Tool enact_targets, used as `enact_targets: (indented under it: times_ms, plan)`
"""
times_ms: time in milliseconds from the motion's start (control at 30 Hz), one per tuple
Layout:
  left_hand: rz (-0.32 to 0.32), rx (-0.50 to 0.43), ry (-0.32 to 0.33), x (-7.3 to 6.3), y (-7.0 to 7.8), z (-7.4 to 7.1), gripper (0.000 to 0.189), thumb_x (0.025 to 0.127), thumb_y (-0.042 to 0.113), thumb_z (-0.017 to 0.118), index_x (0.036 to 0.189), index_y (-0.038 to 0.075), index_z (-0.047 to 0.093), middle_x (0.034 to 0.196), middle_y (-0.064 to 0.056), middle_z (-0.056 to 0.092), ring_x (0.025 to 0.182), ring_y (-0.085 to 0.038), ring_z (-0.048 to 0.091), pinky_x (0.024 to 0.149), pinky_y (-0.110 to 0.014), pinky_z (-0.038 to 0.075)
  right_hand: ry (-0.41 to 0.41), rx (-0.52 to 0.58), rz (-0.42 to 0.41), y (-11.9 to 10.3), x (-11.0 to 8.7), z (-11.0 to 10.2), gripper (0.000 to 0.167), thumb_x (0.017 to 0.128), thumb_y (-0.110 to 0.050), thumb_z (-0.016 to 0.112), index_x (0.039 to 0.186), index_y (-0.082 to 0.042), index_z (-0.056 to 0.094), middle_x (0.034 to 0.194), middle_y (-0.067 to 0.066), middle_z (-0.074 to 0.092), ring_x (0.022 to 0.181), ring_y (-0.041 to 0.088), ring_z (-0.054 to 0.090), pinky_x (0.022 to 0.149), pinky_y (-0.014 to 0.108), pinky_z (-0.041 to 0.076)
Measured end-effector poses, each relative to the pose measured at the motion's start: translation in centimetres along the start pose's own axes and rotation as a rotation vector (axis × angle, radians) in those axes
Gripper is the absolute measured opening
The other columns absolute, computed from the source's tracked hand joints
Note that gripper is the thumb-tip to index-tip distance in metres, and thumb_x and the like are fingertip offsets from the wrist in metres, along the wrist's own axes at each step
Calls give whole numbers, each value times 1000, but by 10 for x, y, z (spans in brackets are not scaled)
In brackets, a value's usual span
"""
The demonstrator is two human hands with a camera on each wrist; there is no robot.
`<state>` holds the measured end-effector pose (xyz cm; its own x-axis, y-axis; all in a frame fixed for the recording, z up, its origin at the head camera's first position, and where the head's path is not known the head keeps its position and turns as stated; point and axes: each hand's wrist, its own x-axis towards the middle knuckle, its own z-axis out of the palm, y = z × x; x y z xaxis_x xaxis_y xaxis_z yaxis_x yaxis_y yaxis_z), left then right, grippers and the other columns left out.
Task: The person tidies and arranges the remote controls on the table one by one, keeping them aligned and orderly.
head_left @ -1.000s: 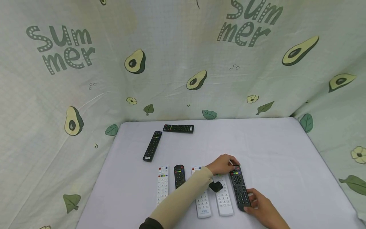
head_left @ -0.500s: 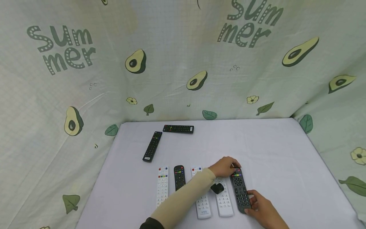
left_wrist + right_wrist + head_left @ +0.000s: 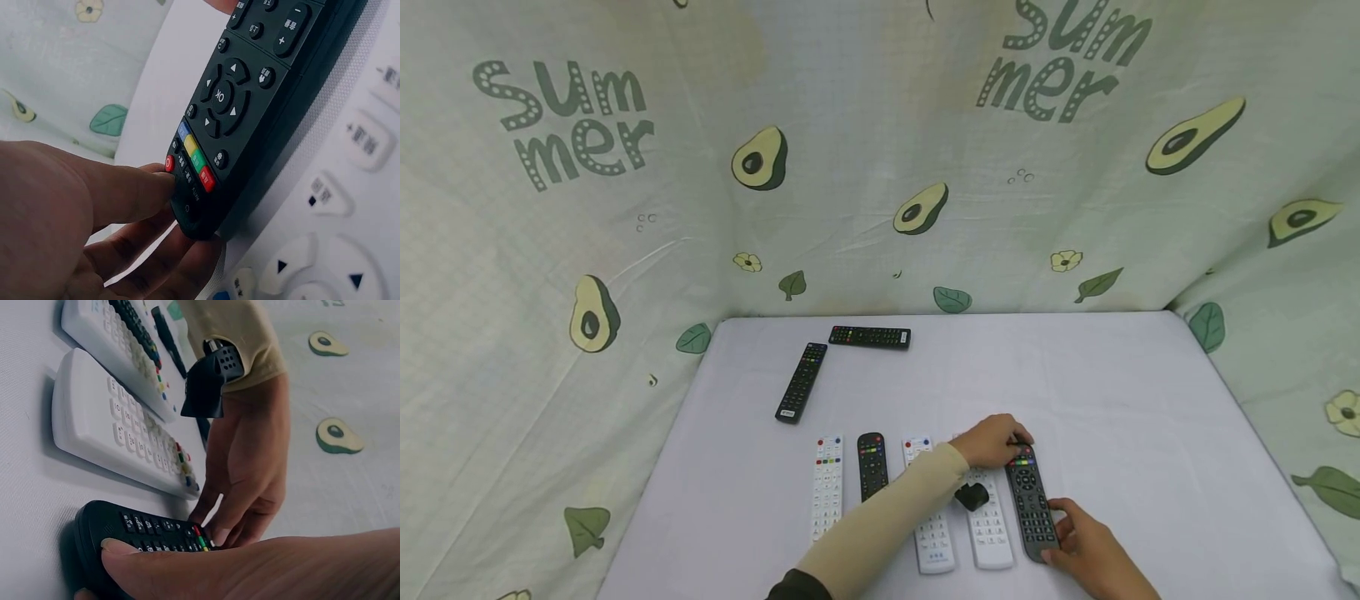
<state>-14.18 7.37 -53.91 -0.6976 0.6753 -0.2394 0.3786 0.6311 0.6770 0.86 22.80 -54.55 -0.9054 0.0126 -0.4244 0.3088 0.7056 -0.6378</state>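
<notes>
A black remote control (image 3: 1032, 504) with coloured buttons lies at the right end of a row of remotes. At its far end my left hand (image 3: 992, 440) pinches it, thumb on top and fingers around the end edge in the left wrist view. My right hand (image 3: 1090, 550) grips the near end, its thumb (image 3: 119, 547) over the corner in the right wrist view. Just left of it lies a white remote (image 3: 988, 533), partly under my left wrist. Another white remote (image 3: 933, 542) is crossed by my left sleeve (image 3: 880, 517).
Farther left in the row are a black remote (image 3: 872, 465) and a white remote (image 3: 827, 483), both partly hidden by the left forearm. Two more black remotes (image 3: 801, 383) lie toward the back left of the white table (image 3: 1120, 400). A printed cloth (image 3: 835, 100) hangs behind.
Both hands keep hold of the black remote. It has shifted slightly toward the near edge, and the left hand has moved with it. The other remotes stay put.
</notes>
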Motion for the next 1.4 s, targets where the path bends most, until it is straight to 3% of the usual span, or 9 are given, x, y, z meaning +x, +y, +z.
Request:
enact_targets:
  times_ms: [333,533,700,967,1167,1400]
  plan:
    - [-14,1,19,-3,-6,-5,28,104,9,65,130,15,75,123,5,72,114,-2,65,98,-15,50,-6,-75,-15,-8,3,-9,74,81,-12,89,139,14,50,91,4,66,79,18,65,71,44,59]
    - [46,-26,45,-12,-5,-20,30,106,7,61,133,14,72,126,4,70,112,-1,62,94,-13,49,0,-141,-19,-16,12,-21,75,84,-15,87,139,17,48,90,7,68,81,22,69,70,47,60]
    - [47,-60,77,-19,-9,-34,30,106,6,63,134,14,72,126,4,69,111,-4,61,94,-14,49,5,-166,-46,-23,20,-31,74,86,-17,86,140,17,49,95,9,69,87,27,71,73,50,62]
    - [55,-124,170,-31,-30,-51,30,106,2,61,132,10,72,130,-3,69,110,-8,62,95,-18,51,27,-188,-81,-34,28,-44,70,91,-20,83,141,15,49,105,14,69,92,31,71,76,53,61]
    - [2,-170,243,-42,-47,-66,28,106,4,61,132,9,71,131,-4,69,113,-13,63,96,-22,53,47,-203,-141,-46,35,-50,67,92,-19,80,141,15,49,108,18,69,95,34,72,79,55,61]
    - [-72,-233,336,-56,-78,-81,27,105,4,62,130,8,72,129,-7,69,115,-19,64,96,-28,55,56,-197,-245,-61,46,-57,62,94,-15,78,141,15,50,112,20,69,100,37,72,81,55,60]
